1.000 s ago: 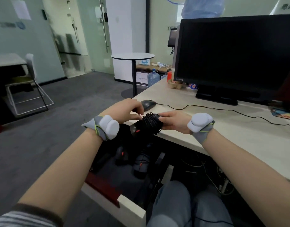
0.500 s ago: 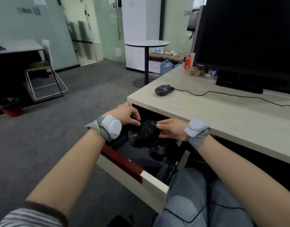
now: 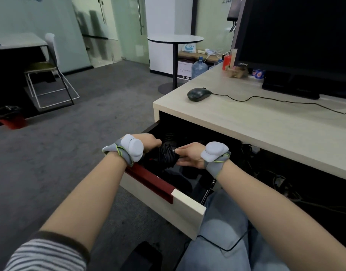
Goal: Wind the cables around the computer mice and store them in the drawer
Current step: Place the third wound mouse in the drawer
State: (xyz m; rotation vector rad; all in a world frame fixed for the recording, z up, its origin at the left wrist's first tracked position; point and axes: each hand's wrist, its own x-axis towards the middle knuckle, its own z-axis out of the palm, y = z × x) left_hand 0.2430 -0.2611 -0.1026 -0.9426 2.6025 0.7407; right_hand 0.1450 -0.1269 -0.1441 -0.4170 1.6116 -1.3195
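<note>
Left hand [image 3: 148, 142] and right hand [image 3: 189, 155] both grip one cable-wound mouse [image 3: 165, 155], held over the open drawer [image 3: 162, 200]. One second mouse [image 3: 199, 94], cable unwound, on the desk [image 3: 246, 124]. One dark monitor [image 3: 297, 36] behind it.

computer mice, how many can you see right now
2 clearly: a wrapped mouse held by both hands, left hand and right hand, over the open drawer, and one mouse on the desk, cable unwound. More may lie hidden in the dark drawer.
</note>
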